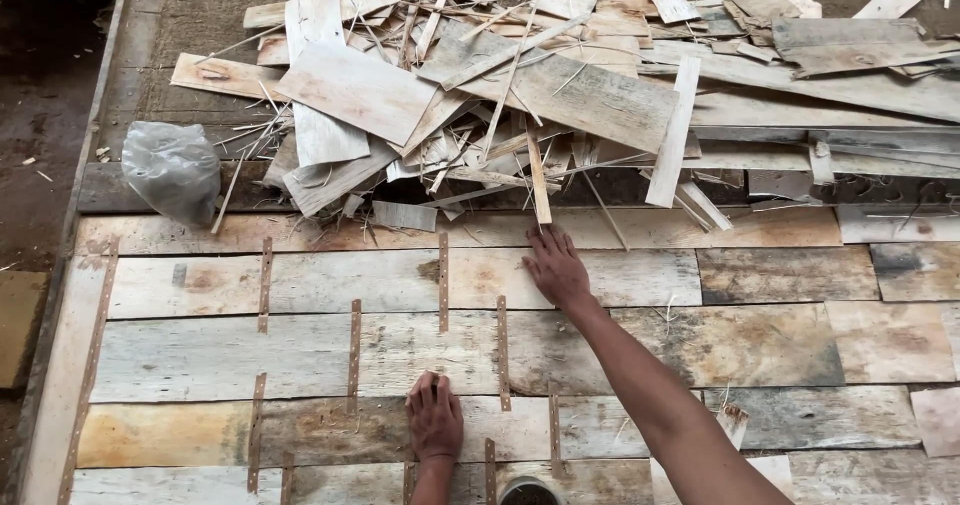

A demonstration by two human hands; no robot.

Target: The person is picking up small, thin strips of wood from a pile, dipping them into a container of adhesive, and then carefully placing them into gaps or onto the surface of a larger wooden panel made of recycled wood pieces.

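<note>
Head view: the right hand (pixel 556 268) lies flat, fingers spread, holding nothing, on weathered veneer sheets (pixel 300 355). The left hand (pixel 434 417) presses flat too, empty. The scrap pile (pixel 560 95) crowds the far edge.

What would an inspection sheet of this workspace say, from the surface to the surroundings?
Surface: flat bed of thin, weathered wood sheets laid edge to edge in rows.
Job's things: narrow brown strips lie across the seams between sheets.
Clutter: loose heap of veneer offcuts and splinters along the far side; crumpled grey plastic bag at the far left.
Hands: left hand flat on a near sheet; right hand flat on a farther sheet, fingertips at the edge of the heap. Both empty.
Cables: nothing seen.
Surroundings: dark bare ground on the left; a round container rim at the bottom edge.
</note>
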